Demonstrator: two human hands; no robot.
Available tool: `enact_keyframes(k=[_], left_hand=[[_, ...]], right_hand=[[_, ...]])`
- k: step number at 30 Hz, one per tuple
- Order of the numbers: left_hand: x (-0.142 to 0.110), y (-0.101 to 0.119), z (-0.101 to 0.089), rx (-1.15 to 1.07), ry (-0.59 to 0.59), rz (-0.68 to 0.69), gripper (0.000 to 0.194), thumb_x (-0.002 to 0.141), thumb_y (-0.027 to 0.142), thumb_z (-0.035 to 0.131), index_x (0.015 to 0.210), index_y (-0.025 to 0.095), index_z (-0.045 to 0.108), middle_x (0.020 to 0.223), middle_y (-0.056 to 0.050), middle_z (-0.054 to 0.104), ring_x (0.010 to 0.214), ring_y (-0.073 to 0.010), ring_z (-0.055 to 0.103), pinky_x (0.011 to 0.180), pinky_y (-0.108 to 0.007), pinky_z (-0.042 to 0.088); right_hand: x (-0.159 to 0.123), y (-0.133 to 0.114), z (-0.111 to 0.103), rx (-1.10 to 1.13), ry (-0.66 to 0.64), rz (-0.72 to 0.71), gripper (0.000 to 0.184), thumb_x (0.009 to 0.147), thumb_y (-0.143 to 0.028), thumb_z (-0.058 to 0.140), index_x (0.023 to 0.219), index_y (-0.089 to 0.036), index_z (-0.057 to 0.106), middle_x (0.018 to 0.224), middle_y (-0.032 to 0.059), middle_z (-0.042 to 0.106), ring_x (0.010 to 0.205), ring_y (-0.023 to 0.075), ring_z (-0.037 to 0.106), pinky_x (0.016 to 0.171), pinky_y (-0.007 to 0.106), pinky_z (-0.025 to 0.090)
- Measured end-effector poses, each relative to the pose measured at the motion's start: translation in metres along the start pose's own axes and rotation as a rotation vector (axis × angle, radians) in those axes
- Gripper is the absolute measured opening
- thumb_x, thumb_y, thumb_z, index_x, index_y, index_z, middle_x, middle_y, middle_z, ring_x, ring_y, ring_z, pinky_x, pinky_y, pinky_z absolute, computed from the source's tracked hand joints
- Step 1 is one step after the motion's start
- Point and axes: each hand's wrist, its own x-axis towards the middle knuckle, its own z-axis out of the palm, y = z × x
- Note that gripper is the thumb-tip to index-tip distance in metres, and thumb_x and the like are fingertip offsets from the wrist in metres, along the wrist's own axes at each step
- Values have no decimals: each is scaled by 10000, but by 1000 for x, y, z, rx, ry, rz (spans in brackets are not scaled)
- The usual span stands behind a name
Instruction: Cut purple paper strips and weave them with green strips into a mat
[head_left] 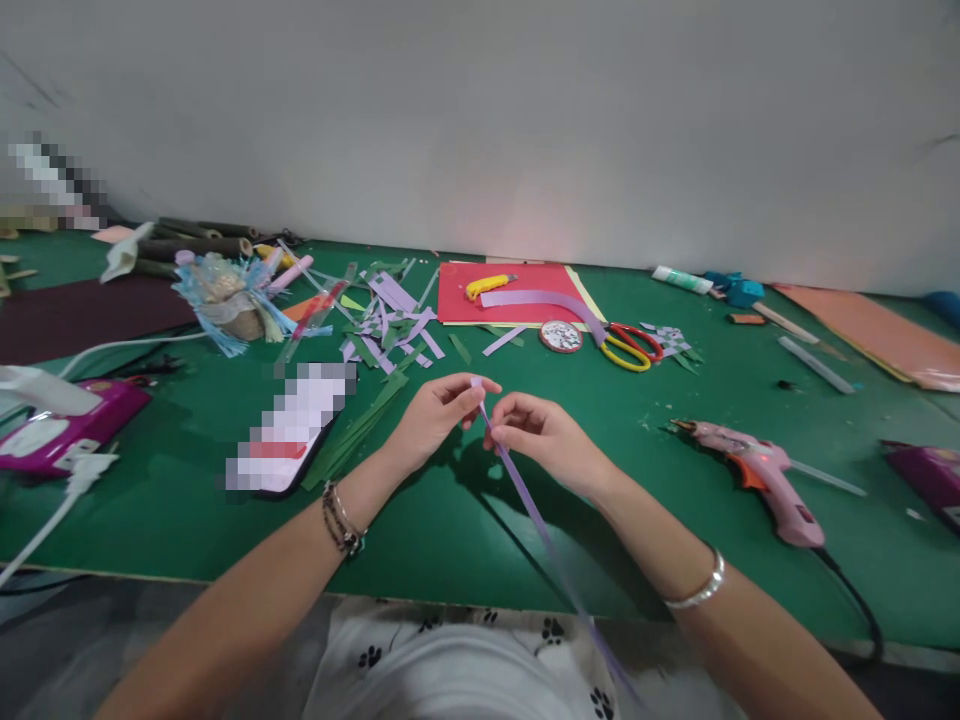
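A long purple paper strip [531, 503] runs from my fingertips down past the table's front edge toward my lap. My left hand [442, 410] pinches its upper end between thumb and forefinger. Close beside it, my right hand [541, 440] has its thumb and forefinger closed on the strip just below that end. Beyond my hands lie a round red-rimmed tin [560, 336] and scissors [630, 347] with red and yellow handles. A wider curled purple strip [536, 299] rests over red paper sheets [457, 295], near a yellow utility knife [489, 287].
Purple and green paper scraps [390, 320] spread left of the red sheets. A phone [296, 430] lies by my left forearm, next to green strips [360, 430]. To the right rests a pink glue gun [765, 475] with its cord. A purple power strip [75, 425] sits far left.
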Motion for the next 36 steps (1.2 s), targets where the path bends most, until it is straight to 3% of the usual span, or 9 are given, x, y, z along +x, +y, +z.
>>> enact_keyframes(k=[4, 13, 21, 26, 32, 36], left_hand=[[0, 1, 1, 15, -10, -20, 384, 653, 509, 602, 777, 148, 640, 516, 51, 466, 445, -57, 377, 437, -188, 318], [0, 2, 5, 108, -7, -42, 313, 703, 421, 547, 836, 155, 643, 582, 33, 508, 538, -85, 450, 539, -202, 374], [1, -1, 5, 2, -27, -68, 242, 675, 365, 574, 786, 158, 633, 639, 19, 566, 604, -103, 503, 636, -229, 423], [1, -4, 8, -30, 14, -79, 222, 720, 346, 493, 699, 154, 603, 670, 1, 603, 658, -121, 547, 688, -245, 437], [-2, -5, 12, 316, 16, 75, 363, 808, 381, 382, 539, 166, 498, 524, 20, 517, 529, -106, 488, 557, -222, 387], [-5, -7, 15, 409, -61, 168, 390, 833, 365, 344, 506, 174, 438, 497, 30, 466, 491, -97, 448, 515, -215, 352]], right_hand=[[0, 2, 2, -36, 21, 3, 132, 698, -285, 556, 677, -179, 480, 616, -27, 568, 560, 80, 515, 547, 224, 410], [1, 5, 5, -273, 284, -125, 57, 647, -193, 464, 599, -185, 433, 540, -63, 452, 488, 57, 405, 483, 197, 342], [1, 6, 6, -140, 276, -97, 86, 646, -225, 463, 592, -195, 403, 525, -56, 488, 468, 64, 447, 465, 200, 355], [1, 8, 3, -221, 301, -113, 101, 668, -221, 470, 606, -197, 394, 510, -70, 451, 447, 61, 412, 434, 193, 314], [2, 10, 4, -481, 339, -198, 138, 732, -250, 463, 620, -191, 408, 504, -74, 409, 463, 61, 369, 457, 195, 293], [2, 9, 2, -465, 324, -215, 182, 760, -278, 446, 605, -185, 418, 501, -72, 394, 464, 59, 353, 456, 198, 278]])
